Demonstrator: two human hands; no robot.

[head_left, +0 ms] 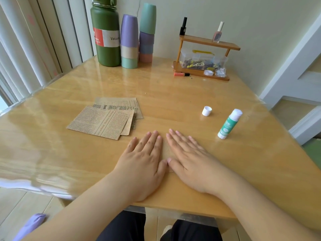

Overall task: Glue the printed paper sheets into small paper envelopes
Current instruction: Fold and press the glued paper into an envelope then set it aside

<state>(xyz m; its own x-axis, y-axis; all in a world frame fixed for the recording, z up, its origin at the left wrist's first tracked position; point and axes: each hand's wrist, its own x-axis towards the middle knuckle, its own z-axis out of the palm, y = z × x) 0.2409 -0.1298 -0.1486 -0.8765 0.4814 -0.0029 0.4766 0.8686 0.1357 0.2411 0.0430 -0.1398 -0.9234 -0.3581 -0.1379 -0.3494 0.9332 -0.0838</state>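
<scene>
Both hands lie flat on the wooden tabletop (173,87), side by side, near its front edge. The left hand (144,157) and the right hand (191,157) have straight fingers and press down on a folded printed paper (167,150), of which only a narrow strip shows between them. Neither hand grips anything; the thumbs almost touch each other.

To the left of the hands, a little further back, a small stack of printed paper sheets (104,119) lies on the tabletop, fanned and overlapping. To the right stands the glue stick (229,124), green and white, uncapped and leaning slightly. Its white cap (206,111) lies apart from it, further back and to the left.

At the far edge stand a green bottle (106,32), stacked cups (137,37) and a small wooden shelf (206,56).
</scene>
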